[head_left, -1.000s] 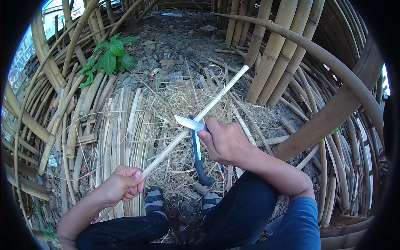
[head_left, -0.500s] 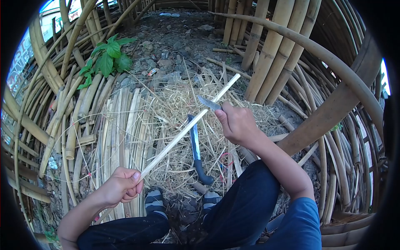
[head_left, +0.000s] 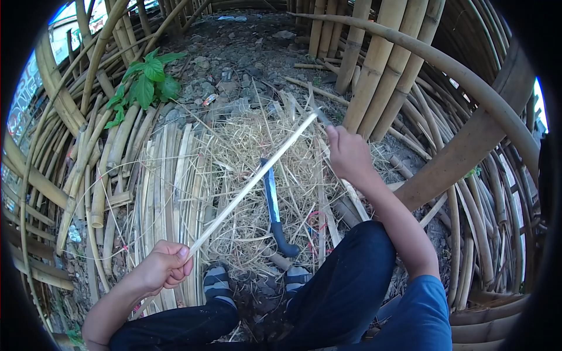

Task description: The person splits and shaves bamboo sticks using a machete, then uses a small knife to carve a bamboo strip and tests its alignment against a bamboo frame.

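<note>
My left hand (head_left: 165, 267) is closed around the near end of a long pale bamboo strip (head_left: 253, 182), which slants up and away to the right. At the strip's far end, my right hand (head_left: 349, 151) grips a knife (head_left: 323, 118), its handle hidden in my fist. The blade lies at or against the tip of the strip; exact contact is hard to make out. Below the strip, a machete (head_left: 272, 199) with a dark handle rests on a heap of bamboo shavings (head_left: 243, 137) between my feet.
Split bamboo strips (head_left: 170, 175) lie in a row at the left. Bamboo poles (head_left: 383, 64) stand at the upper right, and a curved pole (head_left: 445, 67) arches over the right side. A leafy green plant (head_left: 146, 82) grows at the upper left beside stony ground (head_left: 234, 64).
My right hand has moved up and to the right, carrying the knife from partway along the strip to its far tip. My left hand has shifted slightly left and down.
</note>
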Demonstrator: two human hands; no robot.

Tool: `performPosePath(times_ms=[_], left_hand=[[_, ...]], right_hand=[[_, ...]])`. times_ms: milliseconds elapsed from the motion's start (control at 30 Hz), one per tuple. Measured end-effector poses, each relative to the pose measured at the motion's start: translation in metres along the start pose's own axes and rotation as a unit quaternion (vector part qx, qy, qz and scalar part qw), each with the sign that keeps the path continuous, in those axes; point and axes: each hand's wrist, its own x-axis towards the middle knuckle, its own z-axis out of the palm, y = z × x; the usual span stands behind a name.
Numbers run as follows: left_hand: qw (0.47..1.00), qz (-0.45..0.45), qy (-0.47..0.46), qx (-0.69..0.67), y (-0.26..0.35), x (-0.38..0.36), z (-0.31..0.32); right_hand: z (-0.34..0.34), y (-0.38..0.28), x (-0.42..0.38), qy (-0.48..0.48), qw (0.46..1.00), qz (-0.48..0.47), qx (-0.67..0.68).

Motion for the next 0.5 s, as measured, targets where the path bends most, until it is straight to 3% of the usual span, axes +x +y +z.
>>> performPosePath(times_ms=[133, 233, 267, 333, 367, 500], left_hand=[[0.999, -0.025, 0.002, 0.026, -0.013, -0.005, -0.004], [0.999, -0.026, 0.034, -0.013, -0.016, 0.002, -0.014], [0.999, -0.026, 0.035, -0.020, -0.016, 0.004, -0.014], [0.999, -0.020, 0.036, 0.003, -0.014, 0.009, -0.012], [0.999, -0.020, 0.039, 0.007, -0.012, 0.011, -0.010], [0.999, -0.013, 0.052, 0.003, -0.004, 0.019, -0.003]], right_hand=[[0.013, 0.053, 0.005, 0.057, 0.997, 0.054, 0.000], [0.000, 0.045, -0.001, -0.013, 0.963, 0.233, 0.137], [0.002, 0.045, 0.000, -0.017, 0.964, 0.228, 0.134], [0.005, 0.045, -0.001, 0.001, 0.948, 0.190, 0.256], [-0.001, 0.033, -0.002, -0.030, 0.929, 0.143, 0.340], [-0.026, -0.029, -0.017, -0.345, 0.800, 0.046, 0.488]])
